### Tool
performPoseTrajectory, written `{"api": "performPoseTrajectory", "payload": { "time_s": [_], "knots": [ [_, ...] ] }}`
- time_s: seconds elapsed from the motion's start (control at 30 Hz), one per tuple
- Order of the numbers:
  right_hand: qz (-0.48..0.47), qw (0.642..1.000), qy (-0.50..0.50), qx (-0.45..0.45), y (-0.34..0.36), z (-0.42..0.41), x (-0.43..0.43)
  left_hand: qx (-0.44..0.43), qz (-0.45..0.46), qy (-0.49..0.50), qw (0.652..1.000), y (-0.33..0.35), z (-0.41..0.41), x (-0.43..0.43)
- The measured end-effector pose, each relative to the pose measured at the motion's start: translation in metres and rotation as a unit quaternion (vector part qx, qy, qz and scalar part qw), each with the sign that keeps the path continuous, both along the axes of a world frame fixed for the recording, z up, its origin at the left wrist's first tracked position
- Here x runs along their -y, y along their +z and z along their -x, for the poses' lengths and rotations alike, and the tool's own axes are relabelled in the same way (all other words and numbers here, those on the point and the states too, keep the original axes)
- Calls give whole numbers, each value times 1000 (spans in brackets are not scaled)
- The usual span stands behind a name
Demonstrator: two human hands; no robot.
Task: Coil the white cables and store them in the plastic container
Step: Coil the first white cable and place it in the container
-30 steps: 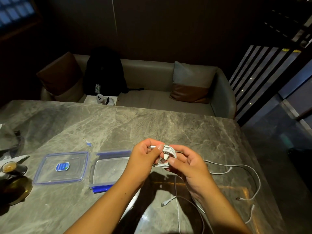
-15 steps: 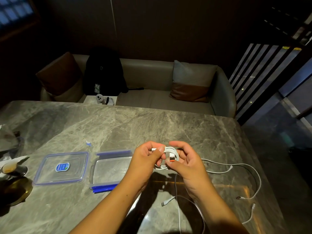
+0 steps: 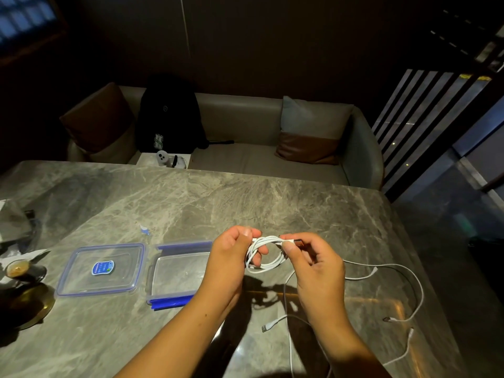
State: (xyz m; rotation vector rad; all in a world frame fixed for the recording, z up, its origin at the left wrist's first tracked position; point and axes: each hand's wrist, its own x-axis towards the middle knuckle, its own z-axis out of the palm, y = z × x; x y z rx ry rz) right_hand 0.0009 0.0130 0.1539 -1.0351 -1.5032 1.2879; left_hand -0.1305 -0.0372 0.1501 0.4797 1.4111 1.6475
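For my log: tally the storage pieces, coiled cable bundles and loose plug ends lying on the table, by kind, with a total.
Plastic container: 1
Lid: 1
Coiled white cable, gripped by the left hand and pinched by the right hand: 1
Loose plug ends: 4
Total: 7

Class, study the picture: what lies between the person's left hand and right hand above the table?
In the head view, a coiled white cable spans the gap; the left hand and right hand both pinch it.
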Motion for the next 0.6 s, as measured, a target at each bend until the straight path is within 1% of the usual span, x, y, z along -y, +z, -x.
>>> {"api": "performPoseTrajectory", "payload": {
  "time_s": [0.17, 0.27, 0.37, 0.47, 0.6],
  "knots": [
    [31, 999, 34, -14, -1, 1, 8, -52, 3, 38, 998, 4, -4, 0],
    [40, 998, 44, -15, -4, 0, 8, -46, 4, 70, 996, 4, -5, 0],
    [59, 995, 64, -43, -2, 0, 11, -45, 7, 91, 995, 3, -5, -1],
    [105, 989, 70, -75, -2, -1, 10, -49, 2, 108, 993, 3, -4, -2],
    [182, 970, 79, -143, -2, -1, 11, -41, 9, 132, 990, 0, -3, -3]
  ]
}}
